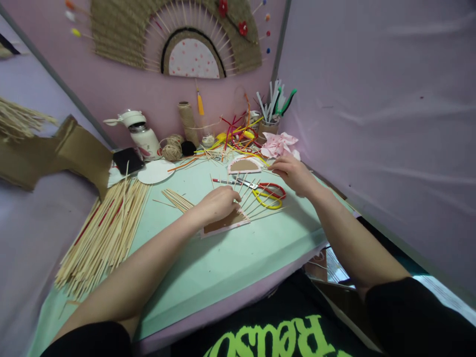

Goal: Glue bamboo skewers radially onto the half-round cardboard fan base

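Observation:
A half-round cardboard piece point(223, 225) with a pale pink edge lies near the table's front, and several thin wooden sticks point(256, 204) fan out from it. My left hand point(220, 203) rests over this piece with its fingers curled at the base of the sticks; what they grip is hidden. Farther right, my right hand point(292, 173) is closed in a pinch just above the table, beside a second half-round cardboard piece point(245, 166). Whatever is between its fingertips is too small to tell. Scissors point(266, 191) with red and yellow handles lie between my hands, partly under the sticks.
A big pile of wooden sticks point(106, 233) covers the table's left side; a smaller bundle point(177, 199) lies near my left hand. Behind stand a white bottle point(146, 141), twine point(172, 148), colourful pipe cleaners point(238, 136) and crumpled pink paper point(279, 145). A large fan point(122, 37) hangs above.

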`<state>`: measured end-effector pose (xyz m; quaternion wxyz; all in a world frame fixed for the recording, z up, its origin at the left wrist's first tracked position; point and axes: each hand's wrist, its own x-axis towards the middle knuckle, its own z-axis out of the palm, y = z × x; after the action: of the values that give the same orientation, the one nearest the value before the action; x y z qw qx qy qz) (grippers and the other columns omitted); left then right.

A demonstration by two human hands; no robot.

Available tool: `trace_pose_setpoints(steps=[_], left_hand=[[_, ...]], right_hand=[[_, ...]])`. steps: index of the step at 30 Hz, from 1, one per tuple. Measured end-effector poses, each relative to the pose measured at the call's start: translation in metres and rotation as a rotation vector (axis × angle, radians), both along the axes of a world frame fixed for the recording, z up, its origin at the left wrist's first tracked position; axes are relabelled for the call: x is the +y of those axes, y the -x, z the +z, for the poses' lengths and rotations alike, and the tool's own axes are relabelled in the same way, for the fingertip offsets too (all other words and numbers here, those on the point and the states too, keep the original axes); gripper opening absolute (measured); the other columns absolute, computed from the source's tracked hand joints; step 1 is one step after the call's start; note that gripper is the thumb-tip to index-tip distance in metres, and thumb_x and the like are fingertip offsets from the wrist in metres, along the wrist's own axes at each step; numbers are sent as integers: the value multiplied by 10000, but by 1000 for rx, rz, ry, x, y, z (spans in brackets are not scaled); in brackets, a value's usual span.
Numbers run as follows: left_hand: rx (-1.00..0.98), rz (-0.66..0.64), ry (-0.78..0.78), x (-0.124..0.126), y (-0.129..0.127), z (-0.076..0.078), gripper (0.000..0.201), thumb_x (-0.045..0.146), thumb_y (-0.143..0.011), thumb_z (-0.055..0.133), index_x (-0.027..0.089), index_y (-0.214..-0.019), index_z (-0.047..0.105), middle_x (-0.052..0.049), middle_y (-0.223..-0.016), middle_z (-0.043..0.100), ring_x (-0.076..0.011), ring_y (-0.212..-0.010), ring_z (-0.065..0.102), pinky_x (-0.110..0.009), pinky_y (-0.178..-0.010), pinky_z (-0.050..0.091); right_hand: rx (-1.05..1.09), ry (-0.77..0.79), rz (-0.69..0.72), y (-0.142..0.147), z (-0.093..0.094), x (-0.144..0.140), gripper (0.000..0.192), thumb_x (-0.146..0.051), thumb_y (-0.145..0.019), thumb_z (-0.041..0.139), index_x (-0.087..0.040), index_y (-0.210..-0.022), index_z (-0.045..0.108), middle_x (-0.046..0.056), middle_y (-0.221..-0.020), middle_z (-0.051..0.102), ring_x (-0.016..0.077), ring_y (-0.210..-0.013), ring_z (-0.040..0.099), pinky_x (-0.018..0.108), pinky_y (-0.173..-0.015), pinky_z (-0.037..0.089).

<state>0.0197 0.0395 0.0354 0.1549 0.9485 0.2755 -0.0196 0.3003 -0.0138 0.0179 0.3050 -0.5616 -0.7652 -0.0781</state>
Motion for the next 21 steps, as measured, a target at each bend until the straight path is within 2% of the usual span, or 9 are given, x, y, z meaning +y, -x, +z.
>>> trace_pose_setpoints(steps=[5,10,15,21], left_hand=[[88,-46,-100,-12,-1,-4,356,304,-940,432,210,-1092,740,-135,-1003,587,-301,-1034,524,-366,-811,425],[142,-30,-114,-16,-2,-2,410,328,-976,372,227,-1254,655,-135,-1058,535,-308,-1059,476,-386,-832,414],[144,-60,-148,-18,-4,-5,406,331,-988,362,237,-1295,610,-119,-1062,509,-286,-1041,462,-373,-840,407],[122,-80,-131,-18,-3,-8,372,318,-981,363,237,-1224,633,-111,-1020,494,-281,-1014,458,-369,-830,410]], right_hand=[[98,-36,-95,7,-17,-25,250,-246,-958,514,-195,-977,759,118,-985,729,250,-926,641,406,-846,490],[182,-67,-137,13,-35,-39,214,-211,-941,533,-215,-962,746,91,-956,736,238,-913,648,396,-833,481],[227,-40,-168,15,-38,-40,196,-222,-937,546,-229,-950,742,84,-951,740,241,-905,648,407,-836,470],[252,-32,-205,21,-40,-41,201,-211,-935,539,-214,-946,739,97,-960,737,259,-941,652,417,-849,455]])
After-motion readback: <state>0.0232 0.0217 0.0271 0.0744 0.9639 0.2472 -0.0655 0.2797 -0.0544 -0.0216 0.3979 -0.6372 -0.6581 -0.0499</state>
